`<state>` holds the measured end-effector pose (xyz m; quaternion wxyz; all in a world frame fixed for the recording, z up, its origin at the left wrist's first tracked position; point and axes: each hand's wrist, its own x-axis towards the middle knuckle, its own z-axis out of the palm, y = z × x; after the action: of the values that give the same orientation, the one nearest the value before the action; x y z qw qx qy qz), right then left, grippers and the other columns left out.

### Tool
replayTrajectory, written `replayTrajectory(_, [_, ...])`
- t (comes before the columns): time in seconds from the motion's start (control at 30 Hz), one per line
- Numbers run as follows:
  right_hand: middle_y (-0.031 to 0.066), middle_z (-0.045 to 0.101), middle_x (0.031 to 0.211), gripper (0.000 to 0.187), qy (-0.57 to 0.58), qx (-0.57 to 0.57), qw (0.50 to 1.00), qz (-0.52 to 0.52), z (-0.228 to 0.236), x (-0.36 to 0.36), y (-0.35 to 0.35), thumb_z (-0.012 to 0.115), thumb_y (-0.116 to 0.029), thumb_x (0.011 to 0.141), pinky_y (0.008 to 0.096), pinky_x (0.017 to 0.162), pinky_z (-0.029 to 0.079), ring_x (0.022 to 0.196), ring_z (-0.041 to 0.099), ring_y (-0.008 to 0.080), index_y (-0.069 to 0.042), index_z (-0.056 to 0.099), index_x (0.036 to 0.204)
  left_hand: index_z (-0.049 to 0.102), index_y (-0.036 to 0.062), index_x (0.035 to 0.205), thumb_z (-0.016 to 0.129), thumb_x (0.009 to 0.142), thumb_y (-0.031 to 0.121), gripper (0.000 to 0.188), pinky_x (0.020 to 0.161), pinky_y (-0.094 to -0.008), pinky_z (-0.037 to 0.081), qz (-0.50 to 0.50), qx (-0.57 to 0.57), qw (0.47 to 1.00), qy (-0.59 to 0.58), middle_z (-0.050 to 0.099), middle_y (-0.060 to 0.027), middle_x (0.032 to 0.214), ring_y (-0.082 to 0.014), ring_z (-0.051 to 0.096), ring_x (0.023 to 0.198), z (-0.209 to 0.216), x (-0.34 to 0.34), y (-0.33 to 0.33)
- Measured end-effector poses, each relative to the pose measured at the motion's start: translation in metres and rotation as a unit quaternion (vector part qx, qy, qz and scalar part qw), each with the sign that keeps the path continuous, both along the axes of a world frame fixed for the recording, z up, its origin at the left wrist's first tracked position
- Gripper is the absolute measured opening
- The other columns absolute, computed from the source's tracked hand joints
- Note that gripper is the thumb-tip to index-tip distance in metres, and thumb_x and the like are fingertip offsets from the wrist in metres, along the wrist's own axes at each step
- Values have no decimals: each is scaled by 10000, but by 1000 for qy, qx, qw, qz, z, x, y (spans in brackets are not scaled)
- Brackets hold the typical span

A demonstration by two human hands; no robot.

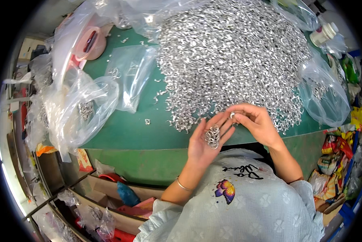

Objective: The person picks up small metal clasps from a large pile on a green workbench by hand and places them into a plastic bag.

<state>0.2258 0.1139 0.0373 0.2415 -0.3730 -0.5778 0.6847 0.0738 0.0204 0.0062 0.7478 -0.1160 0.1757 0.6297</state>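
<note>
My left hand (198, 147) is held palm up at the near edge of the table, cupping several small silver metal rings (212, 137) in its palm. Just to the right, my right hand (259, 122) pinches one small curved silver metal piece (232, 115) between thumb and forefinger, close by the left fingertips. Beyond both hands spreads a large pile of small curved silver metal pieces (233, 60); their exact kind is too small to make out.
The pile lies on a green table (148, 133). At left are clear plastic bags (130, 76) and a pink tub (96, 48). At right stand a clear bag (324, 97) and a white bottle (324, 34). Open cardboard boxes (108, 187) sit below the table's near left edge.
</note>
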Motion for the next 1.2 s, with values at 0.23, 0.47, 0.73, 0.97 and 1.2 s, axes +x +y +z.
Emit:
replayTrajectory(0.23, [32, 569, 751, 179, 49, -97, 994, -16, -2, 0, -2, 490, -116, 936, 211, 579, 404, 647, 527, 91, -15, 556, 1068, 562, 73, 878, 472, 962, 302, 260, 350, -171, 227, -42, -90, 995, -4, 424, 0, 652, -49, 320, 468, -8, -8, -9])
replayTrajectory(0.47, [63, 587, 765, 205, 100, -226, 969, 4, -8, -1, -12, 485, -115, 938, 228, 543, 435, 616, 568, 130, 9, 546, 1090, 525, 86, 849, 471, 962, 295, 243, 358, -182, 223, 42, -105, 993, 18, 386, 15, 628, -57, 301, 459, 0, -24, -12])
replayTrajectory(0.73, [78, 579, 771, 192, 127, -246, 961, -3, -12, 5, -14, 460, -95, 941, 251, 564, 464, 633, 585, 151, 25, 544, 1064, 446, 6, 1110, 467, 886, 108, 247, 675, -308, 504, 422, -65, 904, 17, 535, -96, 930, -191, 541, 771, 25, -165, -13])
replayTrajectory(0.97, [72, 601, 803, 207, 146, -240, 960, 6, -8, 8, -9, 498, -123, 934, 262, 593, 466, 658, 589, 155, 7, 547, 1089, 21, -38, 1423, 481, 916, 169, 716, 1104, -448, 267, 529, -111, 797, 269, -6, -269, 1482, -352, 180, 1368, 60, -222, 1])
replayTrajectory(1.2, [109, 659, 863, 154, 109, -85, 990, -35, -8, 6, -14, 575, -54, 888, 248, 642, 470, 708, 616, 154, 2, 542, 1028, 474, -75, 1228, 512, 918, 141, 380, 981, -398, 417, 28, 35, 905, 423, 539, -198, 1208, -283, 516, 1150, 42, -47, 19])
